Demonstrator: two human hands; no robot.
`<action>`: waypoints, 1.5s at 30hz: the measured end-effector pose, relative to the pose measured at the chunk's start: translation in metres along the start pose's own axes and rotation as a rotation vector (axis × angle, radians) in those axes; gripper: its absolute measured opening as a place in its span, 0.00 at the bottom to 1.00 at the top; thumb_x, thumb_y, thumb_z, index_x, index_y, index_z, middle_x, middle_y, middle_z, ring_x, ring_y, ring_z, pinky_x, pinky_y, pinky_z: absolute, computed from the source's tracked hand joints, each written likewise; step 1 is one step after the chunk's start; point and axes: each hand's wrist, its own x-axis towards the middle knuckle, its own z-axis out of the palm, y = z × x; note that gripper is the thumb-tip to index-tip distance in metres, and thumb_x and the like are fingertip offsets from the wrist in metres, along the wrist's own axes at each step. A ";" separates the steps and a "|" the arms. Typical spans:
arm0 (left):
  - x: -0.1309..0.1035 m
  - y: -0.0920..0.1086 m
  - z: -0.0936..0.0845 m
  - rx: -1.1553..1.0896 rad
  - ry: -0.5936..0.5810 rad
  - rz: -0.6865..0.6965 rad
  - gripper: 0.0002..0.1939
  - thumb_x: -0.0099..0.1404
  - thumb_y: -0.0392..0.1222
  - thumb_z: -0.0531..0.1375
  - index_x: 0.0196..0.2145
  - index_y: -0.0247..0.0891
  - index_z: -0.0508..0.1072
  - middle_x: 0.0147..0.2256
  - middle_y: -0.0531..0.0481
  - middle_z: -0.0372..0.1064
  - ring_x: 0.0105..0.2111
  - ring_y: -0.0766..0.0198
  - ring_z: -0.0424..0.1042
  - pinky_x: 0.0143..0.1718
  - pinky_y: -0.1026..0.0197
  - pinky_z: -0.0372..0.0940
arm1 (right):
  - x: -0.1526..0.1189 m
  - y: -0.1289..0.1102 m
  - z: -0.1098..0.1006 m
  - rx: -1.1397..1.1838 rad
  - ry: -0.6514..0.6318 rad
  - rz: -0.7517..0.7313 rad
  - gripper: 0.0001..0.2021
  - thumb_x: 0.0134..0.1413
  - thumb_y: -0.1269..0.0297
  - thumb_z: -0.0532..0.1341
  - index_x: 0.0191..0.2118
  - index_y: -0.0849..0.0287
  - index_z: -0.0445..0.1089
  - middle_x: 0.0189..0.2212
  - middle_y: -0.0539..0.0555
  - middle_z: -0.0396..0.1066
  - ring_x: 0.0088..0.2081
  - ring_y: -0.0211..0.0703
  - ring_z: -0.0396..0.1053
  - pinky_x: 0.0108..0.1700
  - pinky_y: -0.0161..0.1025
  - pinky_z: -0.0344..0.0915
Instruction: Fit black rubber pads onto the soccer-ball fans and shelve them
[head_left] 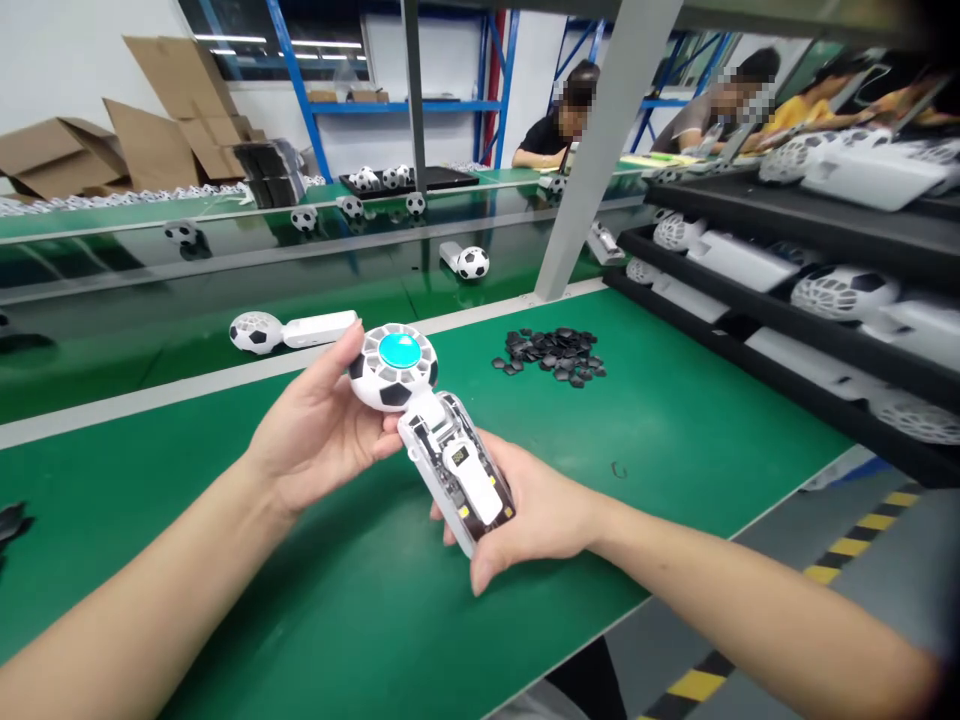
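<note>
A white handheld device (457, 470) with a round soccer-ball head (395, 368) is held between both hands above the green table (585, 450). A bright blue disc sits in the middle of the head. The handle is uncovered, with circuit parts and a white piece showing inside. My left hand (322, 420) grips the ball head from the left, thumb at its upper edge. My right hand (525, 505) is wrapped round the lower handle. Small black pieces (559, 352) lie in a loose pile beyond my right hand.
Another ball-headed device (292, 330) lies behind my left hand. More stand on the green conveyor (360, 290). A grey post (592, 160) rises beyond the pile. Stacked black trays (720, 340) with devices are at the right. People sit at the far right.
</note>
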 end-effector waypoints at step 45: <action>-0.007 0.001 0.009 0.305 0.055 0.176 0.29 0.66 0.55 0.37 0.42 0.34 0.69 0.31 0.45 0.71 0.26 0.56 0.72 0.21 0.58 0.70 | -0.002 0.013 0.006 -0.336 0.109 -0.135 0.44 0.24 0.60 0.72 0.52 0.53 0.54 0.46 0.54 0.64 0.47 0.48 0.64 0.46 0.42 0.64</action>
